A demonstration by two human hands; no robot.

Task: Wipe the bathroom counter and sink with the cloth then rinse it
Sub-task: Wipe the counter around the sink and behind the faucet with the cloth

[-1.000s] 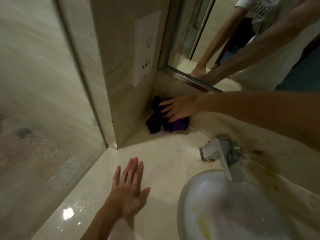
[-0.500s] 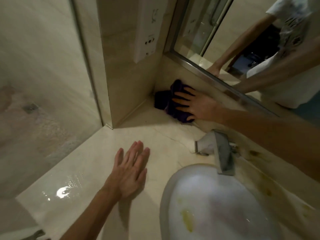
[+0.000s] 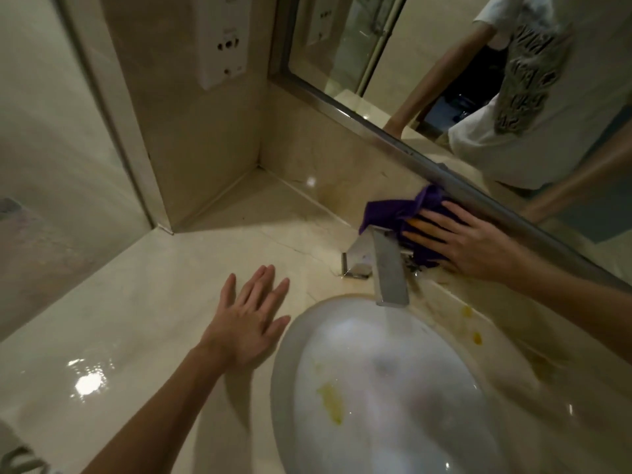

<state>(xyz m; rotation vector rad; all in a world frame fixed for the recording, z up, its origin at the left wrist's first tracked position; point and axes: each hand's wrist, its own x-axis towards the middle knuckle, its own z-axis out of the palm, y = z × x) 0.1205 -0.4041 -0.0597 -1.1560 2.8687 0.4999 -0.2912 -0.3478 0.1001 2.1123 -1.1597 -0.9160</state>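
Observation:
A purple cloth is bunched against the low back wall behind the chrome faucet. My right hand presses flat on the cloth, fingers spread over it, just under the mirror's metal frame. My left hand rests flat and open on the beige marble counter, left of the sink rim. The white oval sink lies below the faucet, with a yellow smear inside. Yellow-brown stains mark the counter to the right of the faucet.
A mirror runs along the back wall and reflects a person's arms and white shirt. A socket plate sits on the tiled pillar at the counter's back-left corner. A glass shower panel borders the counter's left edge. Wet glare shows at the counter's front left.
My right hand has slid the cloth from the back-left corner rightwards along the back wall to behind the faucet. My left hand stays flat on the counter.

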